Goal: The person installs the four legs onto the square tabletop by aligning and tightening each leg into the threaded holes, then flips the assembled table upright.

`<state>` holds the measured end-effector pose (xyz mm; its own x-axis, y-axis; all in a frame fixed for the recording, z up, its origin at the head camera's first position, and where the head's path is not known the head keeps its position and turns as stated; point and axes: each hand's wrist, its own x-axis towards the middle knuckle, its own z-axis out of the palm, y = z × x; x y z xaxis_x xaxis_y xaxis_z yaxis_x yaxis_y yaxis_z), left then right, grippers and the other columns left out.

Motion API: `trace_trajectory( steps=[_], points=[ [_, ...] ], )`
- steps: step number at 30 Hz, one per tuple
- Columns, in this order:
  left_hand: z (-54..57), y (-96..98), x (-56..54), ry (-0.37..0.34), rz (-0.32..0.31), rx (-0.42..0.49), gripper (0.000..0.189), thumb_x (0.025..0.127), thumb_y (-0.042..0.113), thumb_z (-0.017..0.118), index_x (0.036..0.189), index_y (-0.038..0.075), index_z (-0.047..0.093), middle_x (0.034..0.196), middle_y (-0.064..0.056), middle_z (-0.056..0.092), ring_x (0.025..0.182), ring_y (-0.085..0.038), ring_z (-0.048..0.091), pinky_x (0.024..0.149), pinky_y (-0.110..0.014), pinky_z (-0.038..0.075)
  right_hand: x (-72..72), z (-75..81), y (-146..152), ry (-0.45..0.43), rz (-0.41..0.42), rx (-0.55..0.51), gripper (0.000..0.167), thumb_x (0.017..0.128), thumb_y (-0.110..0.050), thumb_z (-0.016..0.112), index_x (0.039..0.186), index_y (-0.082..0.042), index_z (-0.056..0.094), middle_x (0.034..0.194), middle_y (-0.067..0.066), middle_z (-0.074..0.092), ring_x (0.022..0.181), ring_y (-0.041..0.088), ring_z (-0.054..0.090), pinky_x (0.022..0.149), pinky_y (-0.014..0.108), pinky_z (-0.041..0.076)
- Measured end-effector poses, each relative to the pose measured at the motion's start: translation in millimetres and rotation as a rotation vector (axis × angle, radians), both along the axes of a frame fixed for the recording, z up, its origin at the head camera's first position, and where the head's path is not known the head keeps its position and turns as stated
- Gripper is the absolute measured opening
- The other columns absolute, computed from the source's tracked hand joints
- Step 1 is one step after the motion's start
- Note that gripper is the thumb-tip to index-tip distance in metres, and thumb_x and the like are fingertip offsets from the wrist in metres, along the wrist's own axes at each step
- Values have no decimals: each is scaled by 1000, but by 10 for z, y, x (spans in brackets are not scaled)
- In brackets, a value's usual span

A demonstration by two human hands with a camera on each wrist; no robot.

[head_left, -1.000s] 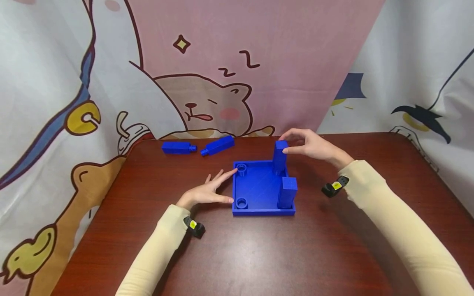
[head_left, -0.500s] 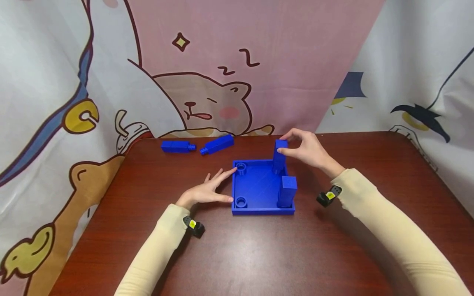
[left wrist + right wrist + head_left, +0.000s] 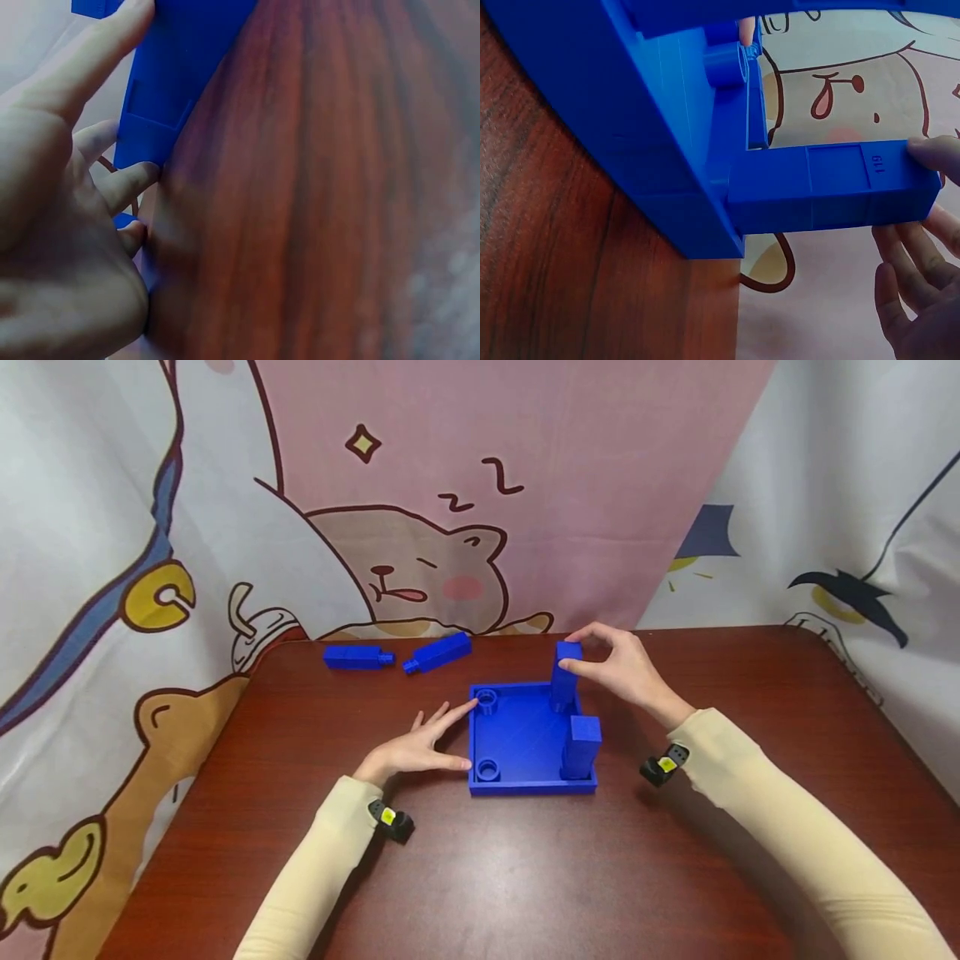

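Note:
A blue square tray-like base [image 3: 525, 789] with a raised rim lies on the table. My left hand [image 3: 411, 752] has thumb and fingers spread straight, their tips against the base's left side. In the left wrist view its fingers [image 3: 135, 180] lie along the blue wall. At the far right corner, a square blue post [image 3: 565, 692] stands upright, its top pinched between thumb and fingers of my right hand [image 3: 628, 670]. The right wrist view shows the number 119 on this post [image 3: 840, 187]. A second post [image 3: 582, 752] stands in the near right corner. Round sockets [image 3: 487, 769] occupy both left corners.
Two more blue posts, one at the left [image 3: 352, 657] and one angled beside it [image 3: 438, 652], lie at the back of the brown table [image 3: 525, 877]. Each has a narrow peg end. A printed cloth [image 3: 585, 485] hangs right behind the table.
My right wrist has shifted a little left and nearer, and the thumb has moved left across the far post's face. The left hand and the base stay in place.

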<state>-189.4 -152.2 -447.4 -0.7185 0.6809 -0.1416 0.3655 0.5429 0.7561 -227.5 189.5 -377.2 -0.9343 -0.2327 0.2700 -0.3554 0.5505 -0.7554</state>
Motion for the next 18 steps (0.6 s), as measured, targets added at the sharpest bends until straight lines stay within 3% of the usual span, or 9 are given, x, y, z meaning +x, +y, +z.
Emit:
trace_trajectory(
  steps=[5,8,13,18],
  points=[
    [16,-10,-18,-11,15,23,89,88,40,69,156,25,15,161,-1,11,145,-31,-7,107,-60,-13,28,-4,-2,-18,2,-11,40,84,-33,77,115,-11,66,107,8,66,99,24,59,82,44,48],
    [51,-17,-47,-18,61,81,80,90,35,68,155,20,23,159,-4,20,146,-29,6,111,-58,-2,27,-10,1,-12,8,-20,39,84,-32,76,115,-12,66,107,7,67,98,22,60,82,43,47],
    [159,-48,-131,35,203,250,60,92,18,66,145,2,41,147,-16,41,137,-32,33,109,-54,24,14,-33,7,-6,35,-46,37,86,-31,75,115,-11,65,108,7,67,98,21,60,81,42,48],
    [235,-118,-264,151,410,327,46,91,6,66,133,-5,52,136,-23,51,130,-37,42,106,-52,30,6,-66,10,-7,62,-62,36,87,-30,74,115,-11,63,110,7,66,98,21,60,81,42,48]
  ],
)
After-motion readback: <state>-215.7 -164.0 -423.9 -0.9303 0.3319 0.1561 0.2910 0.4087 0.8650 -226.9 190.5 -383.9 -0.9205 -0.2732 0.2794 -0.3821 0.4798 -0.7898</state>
